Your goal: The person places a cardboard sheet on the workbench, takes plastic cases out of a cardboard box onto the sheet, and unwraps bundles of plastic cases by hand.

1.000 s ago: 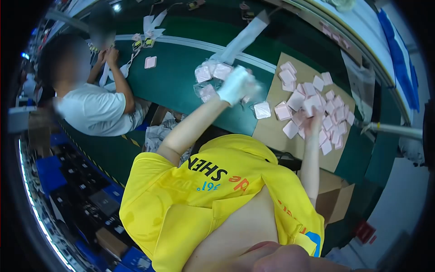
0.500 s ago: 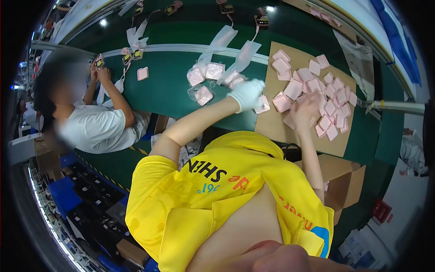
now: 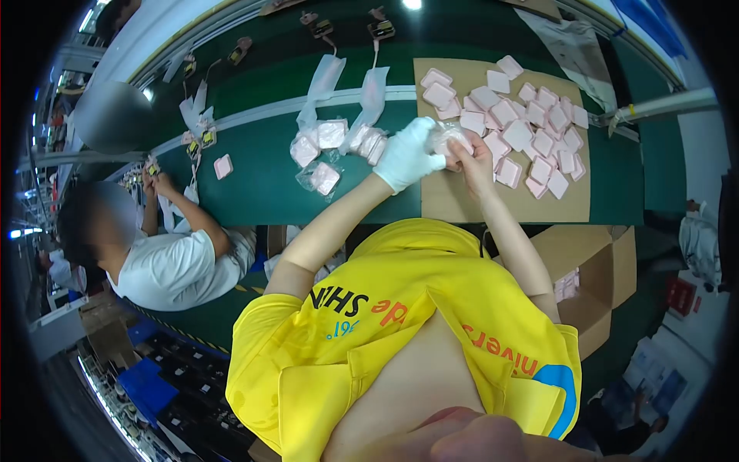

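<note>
My left hand [image 3: 408,159], in a white glove, is closed at the left edge of a pink case in a clear plastic bag [image 3: 446,138]. My bare right hand [image 3: 476,163] pinches the same bagged case from the right, thumb and fingers around its edge. The fingers partly hide the case. Right of my hands, loose pink rounded-square cases [image 3: 517,135] lie heaped on a cardboard sheet [image 3: 454,196]. To the left of my gloved hand are several bagged pink cases [image 3: 332,134] on the green table [image 3: 262,192].
Translucent strips [image 3: 319,86] hang over a metal rail [image 3: 269,102], joined to small devices [image 3: 380,29] behind it. A co-worker in a white shirt [image 3: 173,266] sits at the left, handling a small device. An open cardboard box [image 3: 596,296] stands below the table at right.
My gloved hand has come together with my bare hand, which has left the heap's edge. A bagged pink case is now between them. The view has shifted slightly.
</note>
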`<act>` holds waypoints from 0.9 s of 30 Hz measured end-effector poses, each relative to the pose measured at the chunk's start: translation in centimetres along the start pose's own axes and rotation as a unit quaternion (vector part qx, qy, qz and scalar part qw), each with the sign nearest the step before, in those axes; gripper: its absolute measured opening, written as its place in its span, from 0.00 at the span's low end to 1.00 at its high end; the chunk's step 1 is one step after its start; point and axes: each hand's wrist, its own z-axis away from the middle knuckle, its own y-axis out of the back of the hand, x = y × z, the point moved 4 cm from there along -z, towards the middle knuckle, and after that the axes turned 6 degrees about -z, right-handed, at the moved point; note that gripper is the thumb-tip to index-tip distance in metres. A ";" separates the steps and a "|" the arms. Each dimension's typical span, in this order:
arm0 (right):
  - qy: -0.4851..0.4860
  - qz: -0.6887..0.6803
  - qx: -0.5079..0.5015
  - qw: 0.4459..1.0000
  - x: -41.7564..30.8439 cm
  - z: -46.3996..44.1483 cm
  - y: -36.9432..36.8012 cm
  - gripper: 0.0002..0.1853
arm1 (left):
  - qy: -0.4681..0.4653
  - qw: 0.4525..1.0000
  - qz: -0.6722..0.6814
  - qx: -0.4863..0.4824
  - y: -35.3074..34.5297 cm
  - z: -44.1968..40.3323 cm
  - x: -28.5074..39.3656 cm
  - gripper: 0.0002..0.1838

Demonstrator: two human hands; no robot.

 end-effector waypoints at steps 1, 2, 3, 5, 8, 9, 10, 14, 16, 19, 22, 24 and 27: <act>0.008 0.000 0.003 1.000 -0.4 -0.1 0.0 0.22 | 0.058 0.993 0.106 0.003 0.1 -0.3 -0.6 0.26; 0.036 -0.043 0.000 0.998 -0.9 -0.1 -0.1 0.22 | 0.117 0.971 0.211 0.004 0.3 -0.7 -0.7 0.26; 0.063 -0.085 -0.003 0.994 -1.4 -0.1 -0.1 0.21 | 0.110 0.971 0.212 -0.001 0.7 -1.0 -0.2 0.26; 0.096 -0.127 -0.004 0.987 -2.2 0.0 -0.2 0.22 | 0.165 0.950 0.258 0.052 2.0 -1.6 0.7 0.25; 0.116 -0.165 0.000 0.979 -3.3 0.4 -0.8 0.23 | 0.179 0.952 0.242 0.047 1.0 -2.0 0.6 0.23; 0.117 -0.167 0.003 0.979 -3.4 0.6 -1.0 0.23 | 0.168 0.964 0.204 0.021 0.2 -1.9 0.3 0.21; 0.113 -0.170 0.001 0.979 -3.6 0.8 -1.2 0.23 | 0.157 0.974 0.164 -0.004 -0.1 -1.9 0.7 0.20; 0.097 -0.186 -0.004 0.978 -4.3 1.3 -1.2 0.22 | 0.272 0.919 0.283 -0.045 -0.1 -2.7 1.2 0.16; 0.071 -0.204 -0.009 0.976 -4.3 1.6 -1.2 0.20 | 0.227 0.944 0.238 -0.020 -0.5 -3.1 0.5 0.14; 0.029 -0.253 -0.041 0.966 -4.3 1.7 -1.1 0.19 | 0.139 0.979 0.144 0.040 -0.7 -3.6 0.1 0.11; 0.004 -0.278 -0.061 0.959 -3.6 1.6 -0.5 0.20 | 0.064 0.984 0.119 0.119 0.2 -4.3 1.6 0.11; -0.002 -0.283 -0.067 0.957 -3.0 1.3 -0.1 0.21 | 0.134 0.956 0.246 0.088 0.2 -4.3 1.8 0.12; 0.032 -0.268 -0.067 0.961 -3.6 1.0 0.1 0.23 | 0.263 0.838 0.479 0.014 -0.6 -4.2 2.3 0.14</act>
